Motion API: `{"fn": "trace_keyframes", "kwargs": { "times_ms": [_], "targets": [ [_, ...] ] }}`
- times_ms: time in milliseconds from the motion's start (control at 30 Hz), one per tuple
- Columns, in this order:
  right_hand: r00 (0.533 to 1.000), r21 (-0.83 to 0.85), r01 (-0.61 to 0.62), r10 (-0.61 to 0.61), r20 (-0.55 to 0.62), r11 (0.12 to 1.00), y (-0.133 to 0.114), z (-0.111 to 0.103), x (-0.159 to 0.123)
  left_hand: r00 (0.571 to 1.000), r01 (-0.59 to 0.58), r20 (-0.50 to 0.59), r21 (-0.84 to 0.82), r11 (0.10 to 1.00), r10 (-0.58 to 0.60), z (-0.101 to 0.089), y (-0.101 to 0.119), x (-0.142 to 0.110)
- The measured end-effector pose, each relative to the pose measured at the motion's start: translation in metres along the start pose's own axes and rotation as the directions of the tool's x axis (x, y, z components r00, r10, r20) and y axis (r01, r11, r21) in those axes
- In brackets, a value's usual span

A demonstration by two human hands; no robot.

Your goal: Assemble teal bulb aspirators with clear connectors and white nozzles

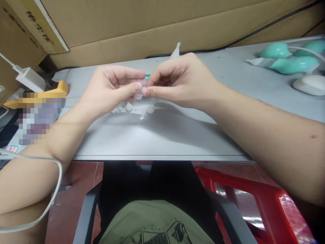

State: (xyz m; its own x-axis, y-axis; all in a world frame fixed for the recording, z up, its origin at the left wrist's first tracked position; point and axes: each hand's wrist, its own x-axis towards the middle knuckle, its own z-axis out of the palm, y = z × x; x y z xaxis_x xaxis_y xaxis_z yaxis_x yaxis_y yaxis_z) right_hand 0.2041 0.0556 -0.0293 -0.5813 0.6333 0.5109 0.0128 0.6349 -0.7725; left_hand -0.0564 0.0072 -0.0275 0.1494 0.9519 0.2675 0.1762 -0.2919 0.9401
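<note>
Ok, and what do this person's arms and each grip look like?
The left forearm and right forearm show no sleeves, watch or bracelet. The left grip and right grip are bare, no gloves or rings visible. A white cable curves in front of the left forearm.

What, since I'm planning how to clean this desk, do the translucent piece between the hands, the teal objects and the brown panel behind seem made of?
Translucent piece: possibly silicone or plastic, with a cloudy finish; too small to be sure. Teal objects: probably glossy plastic, given bright highlights on smooth curves. Brown panel: likely matte cardboard, judging by its dull surface and long crease.
</note>
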Motion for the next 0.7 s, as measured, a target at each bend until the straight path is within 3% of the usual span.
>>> {"fn": "trace_keyframes", "kwargs": {
  "times_ms": [133, 200, 367, 533, 700],
  "targets": [
    [0.998, -0.028, -0.008, 0.007, -0.066, 1.000, 0.002, -0.003, 0.002, 1.000, 0.013, 0.016, -0.014, 1.000, -0.013, 0.000, -0.003, 0.002],
    [0.994, -0.039, 0.064, -0.067, -0.085, 0.997, 0.007, -0.005, 0.004, 0.998, -0.001, 0.057, -0.068, 0.998, 0.005, 0.002, -0.002, 0.004],
    [0.972, -0.138, 0.230, -0.233, -0.007, 0.963, 0.013, -0.007, 0.003, 0.993, 0.006, 0.116, -0.143, 0.990, 0.010, 0.003, -0.001, 0.006],
    [0.971, -0.252, 0.227, -0.238, -0.013, 0.941, 0.012, -0.006, 0.004, 0.982, 0.008, 0.190, -0.163, 0.987, 0.023, 0.003, 0.002, 0.005],
    [0.965, -0.372, 0.235, -0.262, -0.022, 0.898, 0.012, -0.005, 0.006, 0.985, -0.044, 0.164, -0.102, 0.994, 0.061, 0.001, 0.006, 0.002]
  ]
}}
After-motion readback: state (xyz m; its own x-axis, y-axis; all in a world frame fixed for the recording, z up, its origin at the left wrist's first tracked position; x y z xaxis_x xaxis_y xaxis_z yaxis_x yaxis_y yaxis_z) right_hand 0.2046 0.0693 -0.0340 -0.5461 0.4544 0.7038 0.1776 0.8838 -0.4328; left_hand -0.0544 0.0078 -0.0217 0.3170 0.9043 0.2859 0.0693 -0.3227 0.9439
